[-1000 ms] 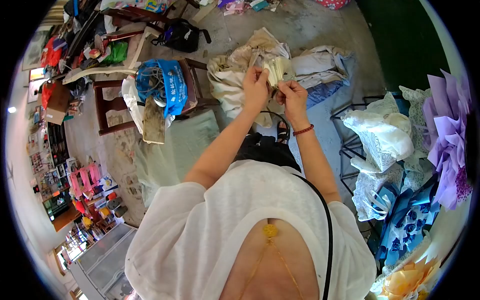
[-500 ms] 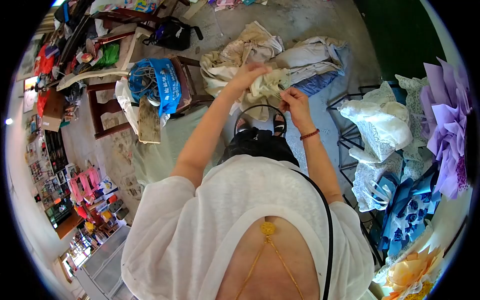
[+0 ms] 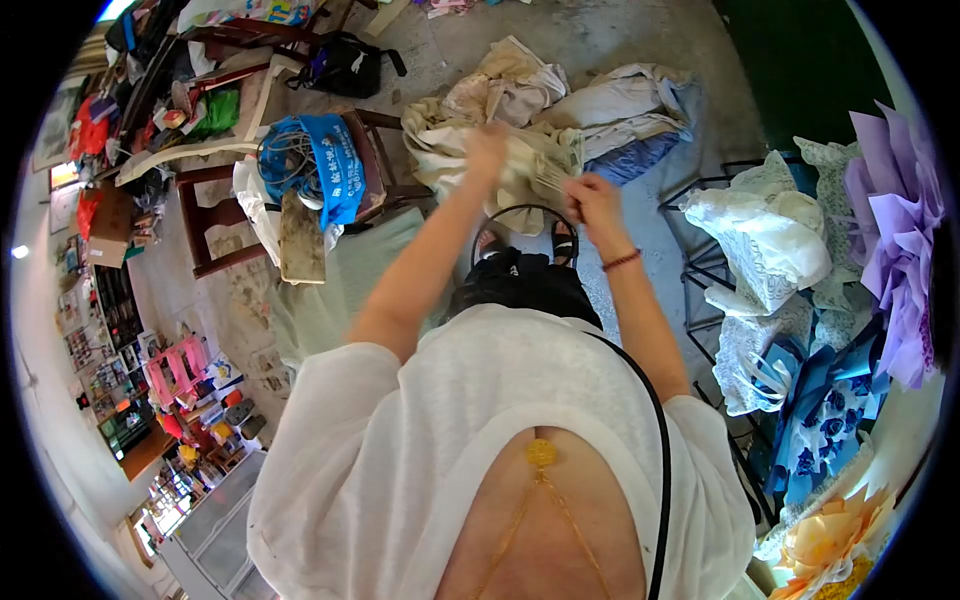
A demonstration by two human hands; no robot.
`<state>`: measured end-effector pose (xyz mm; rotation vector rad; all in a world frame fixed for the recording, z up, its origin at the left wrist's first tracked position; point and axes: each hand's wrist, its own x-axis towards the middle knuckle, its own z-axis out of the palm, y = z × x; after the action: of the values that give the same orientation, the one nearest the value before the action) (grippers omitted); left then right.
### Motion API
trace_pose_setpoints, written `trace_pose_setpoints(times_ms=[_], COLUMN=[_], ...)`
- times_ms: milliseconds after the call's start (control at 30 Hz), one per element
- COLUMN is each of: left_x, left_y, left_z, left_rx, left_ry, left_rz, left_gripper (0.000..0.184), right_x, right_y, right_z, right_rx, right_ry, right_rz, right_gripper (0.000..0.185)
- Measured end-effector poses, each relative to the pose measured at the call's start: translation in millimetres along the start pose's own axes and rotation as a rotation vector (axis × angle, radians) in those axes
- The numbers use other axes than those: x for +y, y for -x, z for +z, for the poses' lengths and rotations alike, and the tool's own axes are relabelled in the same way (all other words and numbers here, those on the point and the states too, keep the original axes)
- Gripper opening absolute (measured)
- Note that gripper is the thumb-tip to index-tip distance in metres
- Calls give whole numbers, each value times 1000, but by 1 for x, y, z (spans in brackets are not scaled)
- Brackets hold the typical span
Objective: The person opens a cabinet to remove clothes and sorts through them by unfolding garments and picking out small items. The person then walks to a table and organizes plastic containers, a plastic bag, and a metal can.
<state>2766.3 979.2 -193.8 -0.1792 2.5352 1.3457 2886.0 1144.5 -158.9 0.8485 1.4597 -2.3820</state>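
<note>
A heap of cream and beige cloth (image 3: 440,155) lies on the floor in front of my feet. My right hand (image 3: 597,203), with a red bead bracelet on its wrist, is closed in a pinch on a gathered edge of the pale cloth at the heap's near side. My left hand (image 3: 487,152) is over the middle of the heap, smeared by motion, so its fingers cannot be made out. Grey-white cloth (image 3: 625,105) and a blue cloth (image 3: 635,158) lie on the right of the heap.
A wooden chair (image 3: 212,220) at left bears a blue bag (image 3: 335,170) and a wooden board (image 3: 302,240). A black backpack (image 3: 350,65) lies behind it. At right, white wrapping (image 3: 765,235) and purple wrapping (image 3: 895,230) stand by a black metal frame (image 3: 700,270).
My left hand has swept slightly left and is now blurred. My right hand keeps its pinch, and the pale cloth between the hands has shifted and spread.
</note>
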Motion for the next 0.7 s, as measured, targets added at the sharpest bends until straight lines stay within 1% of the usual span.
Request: trace_pose_setpoints(times_ms=[33, 67, 100, 133, 167, 200, 233, 267, 300, 333, 367, 400, 433, 500, 533, 567, 633, 667, 700], left_x=[-15, -26, -23, -13, -1, 15, 29, 41, 53, 63, 68, 59, 60, 70, 78, 77, 70, 68, 65], left_y=[-24, -47, -59, -62, -59, -43, -35, -26, -15, -4, -1, -5, -5, 3, 9, 10, 13, 16, 21], left_z=[-19, -41, -65, -82, -89, -93, -95, -98, -104, -110, -115, -126, -132, -143, -149, -149, -150, -144, -134], left_rx=[115, 153, 112, 39, -35, -42, -154, -264, -266, -309, -350, -457, -454, -453, -477, -469, -349, -344, -338], left_ry=[142, 420, 678, 802, 823, 821, 791, 756, 754, 774, 794, 782, 778, 727, 720, 715, 531, 476, 393], left_rz=[-86, -212, -294, -325, -330, -332, -277, -223, -221, -177, -131, -123, -123, -81, -71, -72, -27, -32, -71], left_gripper=[36, 33, 31, 29, 27, 27, 26, 24, 24, 22, 21, 24, 24, 23, 21, 21, 18, 17, 21], right_x=[-8, -15, -24, -29, -30, -31, -33, -31, -26, -18, -8, 0, 6, 17, 16, 15, 7, -2, -12], right_y=[13, 27, 34, 36, 40, 42, 38, 33, 28, 22, 14, 6, -1, -13, -17, -19, -22, -20, -16], right_z=[-14, -32, -51, -64, -75, -79, -79, -76, -72, -67, -61, -55, -48, -38, -34, -30, -15, -5, 6], right_rx=[37, 57, 77, 87, 31, -30, -31, -116, -201, -201, -243, -285, -289, -224, -306, -315, -372, -389, -390], right_ry=[15, -8, -28, -28, -137, -244, -242, -282, -326, -331, -439, -545, -548, -493, -459, -462, -332, -328, -221], right_rz=[-8, 0, 1, -1, 25, 45, 35, 80, 129, 127, 142, 157, 158, 174, 180, 184, 137, 140, 122], right_gripper=[18, 17, 16, 16, 13, 11, 11, 10, 12, 12, 15, 19, 19, 18, 16, 16, 13, 13, 12])
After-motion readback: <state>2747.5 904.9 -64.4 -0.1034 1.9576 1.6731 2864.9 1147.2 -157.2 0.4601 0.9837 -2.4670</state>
